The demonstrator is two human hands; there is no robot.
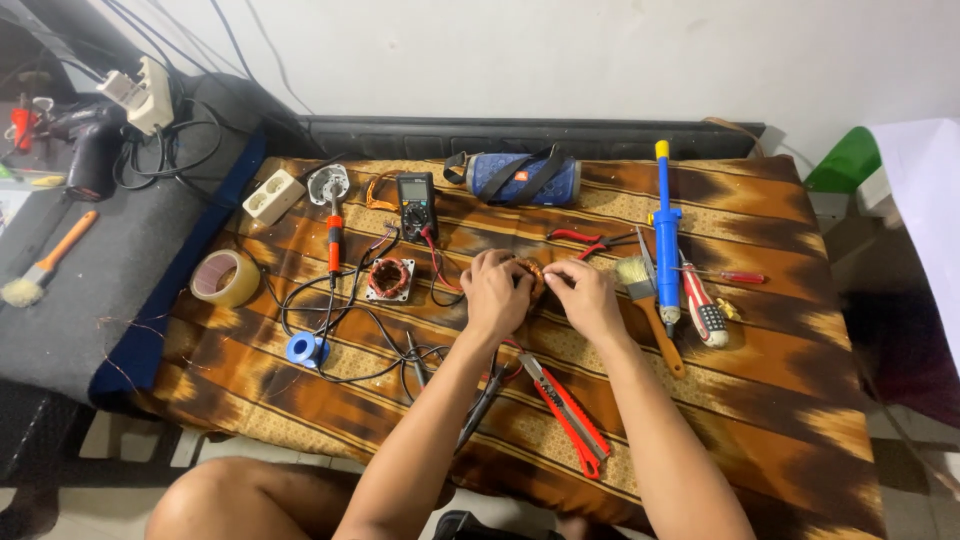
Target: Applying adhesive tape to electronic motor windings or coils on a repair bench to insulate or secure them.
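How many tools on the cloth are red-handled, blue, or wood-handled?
Red-handled: 4 – pliers, utility knife, small screwdriver, striped screwdriver
Blue: 1 – solder sucker
Wood-handled: 1 – paintbrush
Total: 6

Brown patterned cloth (pixel 760 330) under multimeter (pixel 416 205), paintbrush (pixel 648 305), tape roll (pixel 226 278).

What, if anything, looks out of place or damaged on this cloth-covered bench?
Nothing looks spilled or broken. The left hand and right hand grip a copper-wound coil together. Only untidy spots: black cables loop tangled beside the soldering iron, and the red utility knife lies near the bench's front edge.
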